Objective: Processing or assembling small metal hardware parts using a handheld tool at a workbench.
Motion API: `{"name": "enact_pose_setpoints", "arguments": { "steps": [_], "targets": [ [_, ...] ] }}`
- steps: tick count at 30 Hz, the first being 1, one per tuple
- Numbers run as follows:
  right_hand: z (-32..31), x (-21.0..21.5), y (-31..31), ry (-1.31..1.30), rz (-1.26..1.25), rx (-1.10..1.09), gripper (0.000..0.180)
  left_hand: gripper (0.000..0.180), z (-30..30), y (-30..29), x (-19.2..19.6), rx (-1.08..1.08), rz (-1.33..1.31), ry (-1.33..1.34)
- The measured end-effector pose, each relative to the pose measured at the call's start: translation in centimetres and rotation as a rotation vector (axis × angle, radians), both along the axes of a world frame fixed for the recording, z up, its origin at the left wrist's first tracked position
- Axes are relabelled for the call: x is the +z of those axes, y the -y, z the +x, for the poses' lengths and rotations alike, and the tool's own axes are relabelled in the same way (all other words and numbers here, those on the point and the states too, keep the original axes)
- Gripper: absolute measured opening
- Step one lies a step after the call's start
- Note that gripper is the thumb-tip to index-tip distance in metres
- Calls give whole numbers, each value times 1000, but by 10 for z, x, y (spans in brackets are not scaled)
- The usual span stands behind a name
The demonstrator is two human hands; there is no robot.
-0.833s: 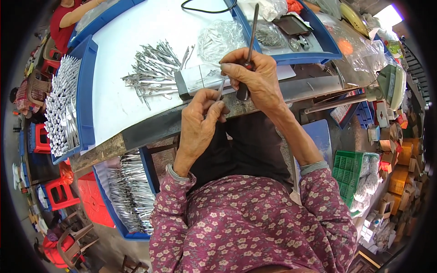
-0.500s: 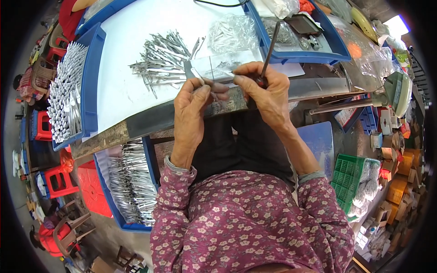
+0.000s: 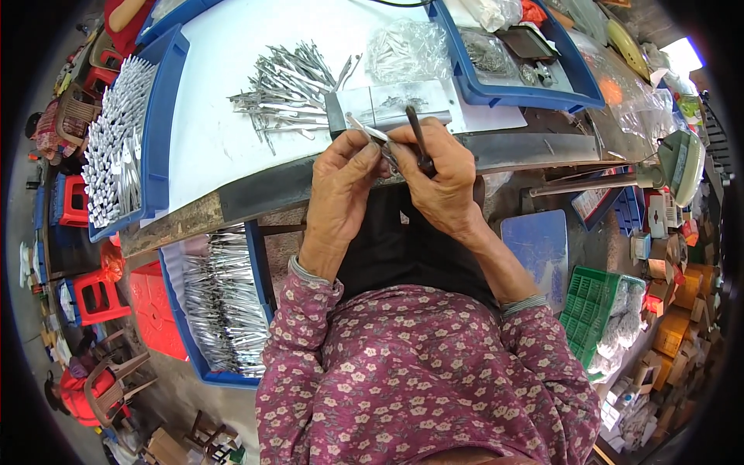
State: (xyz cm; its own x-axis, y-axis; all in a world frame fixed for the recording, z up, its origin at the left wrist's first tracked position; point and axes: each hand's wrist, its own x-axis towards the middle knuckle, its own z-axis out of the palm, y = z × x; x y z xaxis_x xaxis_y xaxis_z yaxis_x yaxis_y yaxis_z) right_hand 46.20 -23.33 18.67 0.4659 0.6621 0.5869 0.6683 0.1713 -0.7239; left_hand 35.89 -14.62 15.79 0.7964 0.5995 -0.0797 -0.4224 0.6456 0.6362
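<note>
My left hand (image 3: 341,182) is closed, its thumb and fingers pinching a slim silvery metal piece (image 3: 367,130) above the table's front edge. My right hand (image 3: 438,174) meets it there, thumb and forefinger at the piece's other end. Tucked in that same hand is a dark rod-like tool (image 3: 418,136), tilted, its far end pointing away from me. Just beyond the fingers lies a flat grey metal block (image 3: 353,101) with tiny dark parts on top. Left of the block, a loose heap of slender metal pieces (image 3: 291,81) spreads over white sheeting. Fingers partly hide the held piece.
A blue tray (image 3: 167,124) of slim white-silver pieces stands at the left; another blue bin (image 3: 209,378) sits lower. Beyond the block are a clear bag of parts (image 3: 407,50) and a blue tray (image 3: 535,99). A lamp (image 3: 682,167) and green crate (image 3: 581,310) stand right.
My hands have come together, and the right fingers now touch the metal piece in my left hand. The rod-like tool has swung, its far end now lower and nearer me.
</note>
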Motion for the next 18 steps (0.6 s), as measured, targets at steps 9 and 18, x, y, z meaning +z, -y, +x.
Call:
{"name": "enact_pose_setpoints", "arguments": {
  "steps": [9, 18],
  "targets": [
    [1, -4, 0, 187, 1, 91, 27, 11, -4, -3, -6, 43, 95, -12],
    [13, 0, 1, 52, -137, 222, 27, 11, -2, -9, -4, 164, 272, -111]
  ]
}}
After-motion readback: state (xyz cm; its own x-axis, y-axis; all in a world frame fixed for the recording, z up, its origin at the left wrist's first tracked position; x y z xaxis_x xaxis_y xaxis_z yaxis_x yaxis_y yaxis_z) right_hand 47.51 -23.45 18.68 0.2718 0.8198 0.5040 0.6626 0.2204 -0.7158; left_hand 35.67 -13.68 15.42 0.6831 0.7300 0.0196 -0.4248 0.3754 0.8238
